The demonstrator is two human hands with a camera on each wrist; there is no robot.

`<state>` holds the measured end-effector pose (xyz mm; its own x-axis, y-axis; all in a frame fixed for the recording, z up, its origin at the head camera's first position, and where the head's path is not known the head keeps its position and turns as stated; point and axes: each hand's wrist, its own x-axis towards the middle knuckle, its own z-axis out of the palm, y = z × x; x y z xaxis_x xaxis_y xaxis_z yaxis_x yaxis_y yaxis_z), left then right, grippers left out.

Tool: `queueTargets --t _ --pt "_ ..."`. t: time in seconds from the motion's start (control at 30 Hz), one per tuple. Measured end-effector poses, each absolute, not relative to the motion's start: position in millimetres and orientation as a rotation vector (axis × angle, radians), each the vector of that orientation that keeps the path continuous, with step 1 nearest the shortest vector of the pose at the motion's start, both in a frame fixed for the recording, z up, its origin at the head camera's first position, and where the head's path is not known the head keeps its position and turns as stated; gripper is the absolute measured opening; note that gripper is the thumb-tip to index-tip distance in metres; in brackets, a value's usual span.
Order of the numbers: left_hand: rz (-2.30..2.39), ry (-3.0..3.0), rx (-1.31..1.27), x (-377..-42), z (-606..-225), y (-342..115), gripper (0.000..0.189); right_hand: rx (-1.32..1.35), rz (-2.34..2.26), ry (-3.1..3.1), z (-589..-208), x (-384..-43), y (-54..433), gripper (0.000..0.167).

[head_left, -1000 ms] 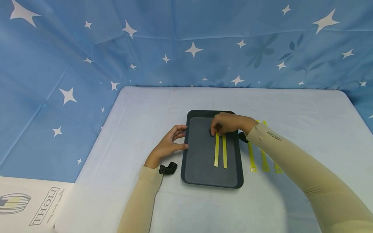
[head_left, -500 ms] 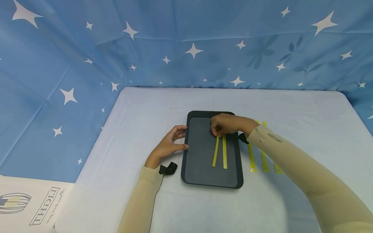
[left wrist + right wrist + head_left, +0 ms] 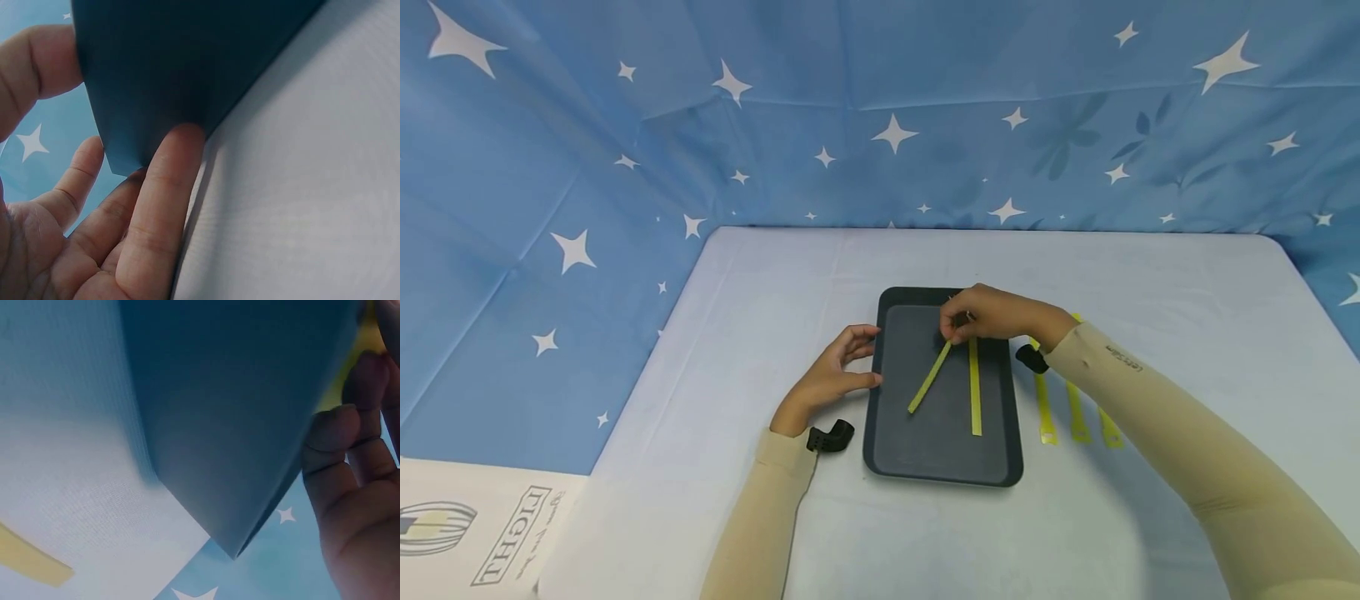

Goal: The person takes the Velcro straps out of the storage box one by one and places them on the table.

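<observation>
A dark grey rectangular tray [image 3: 891,442] lies on the white-covered table. My right hand [image 3: 1000,312], over the tray's upper part, pinches one end of a yellow cable strap [image 3: 929,377]; the strap slants down to the left over the tray. To its right, a second yellow cable strap [image 3: 975,387] lies lengthwise in the tray, its upper end hidden by the hand. My left hand [image 3: 827,377] rests against the tray's left edge, thumb and fingers spread apart. In the left wrist view, an extended finger [image 3: 164,206] touches the tray's outer wall [image 3: 187,69].
Right of the tray lie yellow straps [image 3: 1046,408] with slotted wide ends, partly under the right forearm. A pale printed panel [image 3: 482,525] sits at the lower left. Blue star-patterned cloth [image 3: 850,125] stands behind the table.
My right hand has lifted the left strap of the pair in the tray by its upper end. Its lower end has swung left. The left hand has stayed in place.
</observation>
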<state>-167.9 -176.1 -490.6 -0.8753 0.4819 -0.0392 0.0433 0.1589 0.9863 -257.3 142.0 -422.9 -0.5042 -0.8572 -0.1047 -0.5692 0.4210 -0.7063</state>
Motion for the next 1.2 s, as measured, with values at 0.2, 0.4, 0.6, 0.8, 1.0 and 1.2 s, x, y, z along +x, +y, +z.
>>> queueTargets --t 0.2,0.4,0.6,0.8,1.0,1.2 --pt "1.777 2.089 0.495 -167 -490 -175 0.074 -1.241 -0.989 2.273 -419 -253 148 0.018" --pt "1.775 2.092 0.482 -167 -489 -175 0.074 -1.212 -1.143 2.284 -411 -249 161 0.022" --pt "1.771 2.093 0.459 -165 -488 -174 0.074 -1.224 -1.183 2.356 -406 -246 176 0.024" --pt "1.768 2.096 0.473 -165 -488 -174 0.074 -1.135 -1.25 2.453 -394 -240 190 0.017" --pt "1.78 2.079 0.49 -166 -490 -173 0.074 -0.994 -1.226 2.594 -387 -235 205 0.005" --pt "1.799 2.061 0.49 -165 -489 -174 0.074 -0.937 -1.211 2.622 -389 -233 220 0.008"
